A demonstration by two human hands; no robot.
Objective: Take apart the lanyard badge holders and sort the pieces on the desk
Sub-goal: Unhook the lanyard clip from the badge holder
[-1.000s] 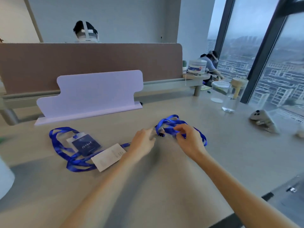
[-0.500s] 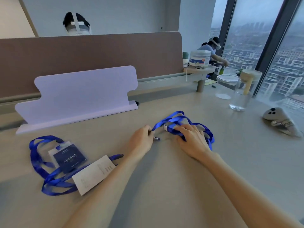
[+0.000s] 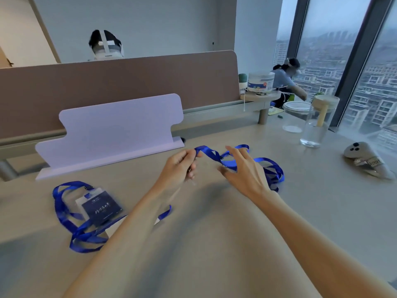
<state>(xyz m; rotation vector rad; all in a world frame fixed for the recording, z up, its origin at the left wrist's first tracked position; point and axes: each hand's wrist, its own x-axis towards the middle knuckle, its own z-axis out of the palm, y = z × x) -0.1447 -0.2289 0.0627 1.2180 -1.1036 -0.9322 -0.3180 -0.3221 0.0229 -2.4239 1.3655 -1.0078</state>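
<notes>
**Q:** Left grip, what is it doing?

**R:** In the head view, the only one, it pinches one end of the blue lanyard and lifts it just off the counter. Something small and dark sits under the curled fingers. It may be the clip, but I cannot tell.

**Q:** And the other one?

**R:** The right grip is wide, with fingers spread and holding nothing. It hovers over the middle of the same strap, whose loops lie heaped on the counter just to its right.

**Q:** Is there a holder on that strap?

**R:** I can't see one, so I'd judge it is stripped or close to it.

**Q:** What is left, then?

**R:** On the left, well apart, the second lanyard lies tangled with a clear badge holder on top of it. A dark card is inside the holder. Blur hides whether the holder is clipped to the strap, but it looks untouched. A white card pokes out from under the left forearm, beside that tangle.

**Q:** So how far along is it?

**R:** Perhaps halfway on the taking apart, by my guess. The sorting has hardly begun, since no separate piles of straps, sleeves or cards show.
</notes>
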